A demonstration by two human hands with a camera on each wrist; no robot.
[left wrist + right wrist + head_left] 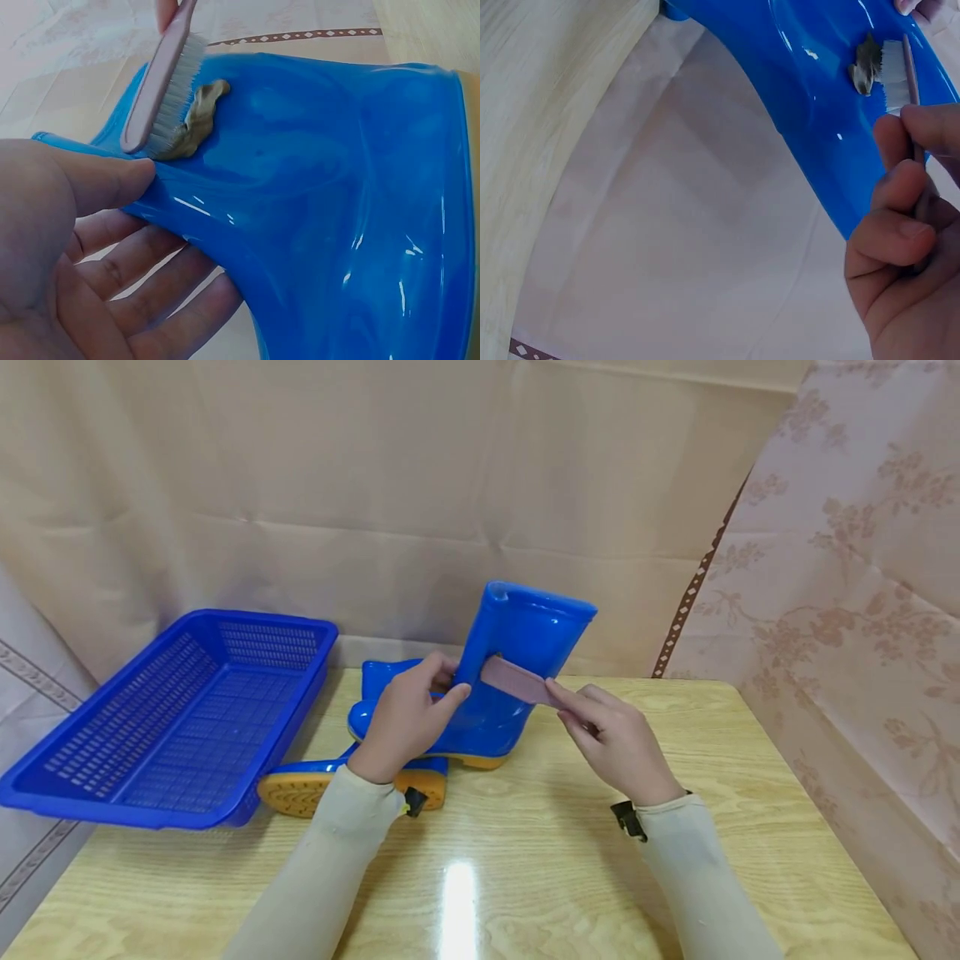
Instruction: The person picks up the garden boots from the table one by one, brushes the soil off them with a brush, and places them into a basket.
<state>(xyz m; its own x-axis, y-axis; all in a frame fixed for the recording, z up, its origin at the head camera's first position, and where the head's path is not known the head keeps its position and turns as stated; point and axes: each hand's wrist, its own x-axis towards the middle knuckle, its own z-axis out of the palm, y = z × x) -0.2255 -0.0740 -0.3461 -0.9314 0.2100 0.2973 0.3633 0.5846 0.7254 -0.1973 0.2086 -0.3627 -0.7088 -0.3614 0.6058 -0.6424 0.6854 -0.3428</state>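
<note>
A blue rubber boot (540,635) with a yellow-orange sole stands tilted on the table, its toe partly hidden behind my left hand (408,718). That hand holds the boot's shaft at the edge, thumb in front and fingers behind. My right hand (618,743) grips a pinkish brush (517,682) by its handle. Its white bristles (178,97) touch the shaft beside a smear of brown mud (202,120), close to my left thumb. Another blue boot lies on its side, its patterned sole (296,795) facing me, partly covered by my left wrist.
A blue plastic basket (135,818) with perforated walls stands on the left of the wood-grain table (555,877). Beige cloth (375,468) hangs behind, and a floral cloth (862,568) hangs along the right side.
</note>
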